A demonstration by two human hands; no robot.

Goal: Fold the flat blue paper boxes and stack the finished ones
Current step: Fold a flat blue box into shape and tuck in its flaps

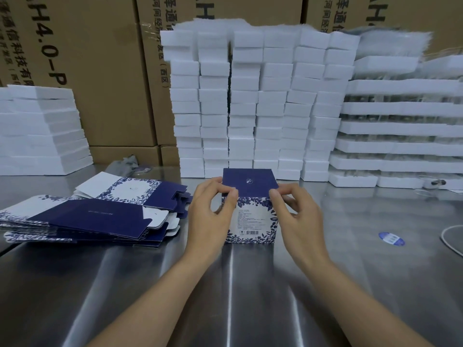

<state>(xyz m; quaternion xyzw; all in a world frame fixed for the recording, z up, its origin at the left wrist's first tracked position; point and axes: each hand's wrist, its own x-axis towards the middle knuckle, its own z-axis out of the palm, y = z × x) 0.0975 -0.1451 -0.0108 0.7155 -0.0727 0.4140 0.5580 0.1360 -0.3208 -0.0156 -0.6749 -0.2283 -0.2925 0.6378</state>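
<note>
A folded blue and white box (253, 219) stands upright on the steel table (225, 284), its dark blue lid flap on top and a barcode panel facing me. My left hand (211, 214) pinches the box's top left corner with thumb and fingers. At the top right corner my right hand (294, 211) pinches it the same way. To the left lies a fanned pile of flat blue box blanks (82, 219), some showing white floral panels.
Tall stacks of white foam blocks (253, 103) stand just behind the box, more white stacks (40, 131) at the far left and white trays (400, 128) at the right. Brown cartons form the back wall. A blue round sticker (391, 238) and a white cord (451, 239) lie at the right.
</note>
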